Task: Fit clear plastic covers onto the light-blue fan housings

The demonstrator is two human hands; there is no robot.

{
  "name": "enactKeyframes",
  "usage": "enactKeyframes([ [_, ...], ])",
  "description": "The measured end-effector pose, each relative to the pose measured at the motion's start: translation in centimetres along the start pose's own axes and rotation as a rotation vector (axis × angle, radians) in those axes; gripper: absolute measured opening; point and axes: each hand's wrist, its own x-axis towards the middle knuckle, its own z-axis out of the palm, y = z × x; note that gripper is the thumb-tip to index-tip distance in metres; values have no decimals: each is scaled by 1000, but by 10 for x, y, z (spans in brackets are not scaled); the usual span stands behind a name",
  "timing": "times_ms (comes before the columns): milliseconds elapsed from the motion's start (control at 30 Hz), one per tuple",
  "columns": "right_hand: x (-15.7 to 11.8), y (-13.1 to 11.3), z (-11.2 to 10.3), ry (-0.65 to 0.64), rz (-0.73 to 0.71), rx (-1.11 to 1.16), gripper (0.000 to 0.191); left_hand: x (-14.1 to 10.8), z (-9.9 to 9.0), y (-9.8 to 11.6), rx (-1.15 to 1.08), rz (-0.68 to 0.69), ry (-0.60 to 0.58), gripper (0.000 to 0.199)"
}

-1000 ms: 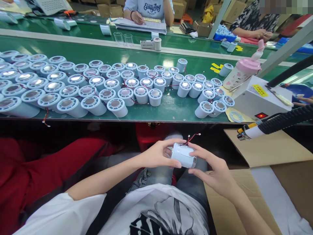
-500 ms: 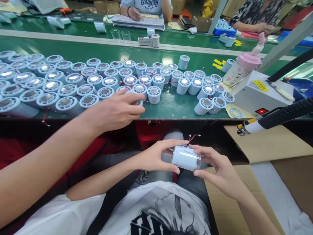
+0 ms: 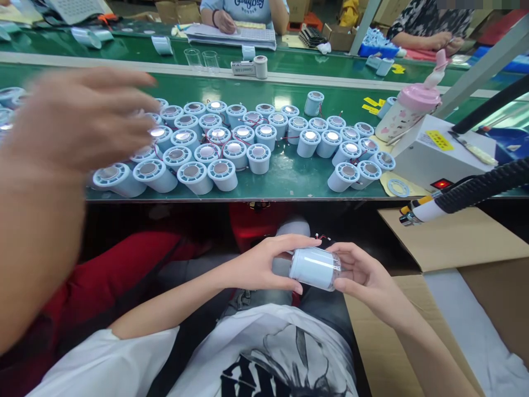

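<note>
The cylinder [image 3: 309, 266] is over the seated person's lap, below the bench's [image 3: 289, 179] front edge: smooth, pale blue and round, inside a glossy clear sleeve [image 3: 336, 273] that juts past its right end. The left hand [image 3: 262, 264] arches around the left end, thumb below and fingers above, clasping it. The right hand [image 3: 367, 275] pinches the sleeved end between thumb and curled fingers. 2 small white plugs [image 3: 323, 237] on red wires poke up behind.

On the glossy green bench, more blue cylinders [image 3: 259, 159] stand with slotted rims and silvery centres. 4 line the front edge left of the middle; after a gap, 2 more stand near that edge farther right. 2 clear tubes [image 3: 210, 62] stand beyond the pale rail [image 3: 144, 65].

At the bench's right end sits a white metal box [image 3: 438, 151] with a lit red switch, a pink-lidded bottle [image 3: 407, 110] just behind, a flat ring [image 3: 398, 188] on paper before it. A black ribbed hose [image 3: 475, 193] crosses near the front right corner, above open cardboard [image 3: 450, 242].

A co-worker's hand [image 3: 82, 118] blocks the left cylinders; it's too blurred for me to tell its grip.
</note>
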Motion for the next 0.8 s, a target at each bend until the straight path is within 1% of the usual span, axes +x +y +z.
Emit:
enactKeyframes([
  [100, 2, 2, 1, 10, 17, 91, 37, 0, -1, 0, 20, 18, -10, 71],
  [267, 7, 7, 2, 29, 87, 172, 35, 0, -1, -1, 73, 20, 1, 70],
  [400, 10, 10, 5, 48, 141, 254, 38, -1, -2, -1, 90, 18, 3, 69],
  [533, 13, 7, 11, 17, 229, 316, 47, -2, -2, -2, 42, 27, -5, 69],
  [633, 14, 6, 16, 22, 266, 387, 53, -1, -2, -3, -11, 44, -8, 70],
  [800, 12, 10, 17, 16, 328, 475, 55, 0, 0, -5, -50, 62, -16, 68],
])
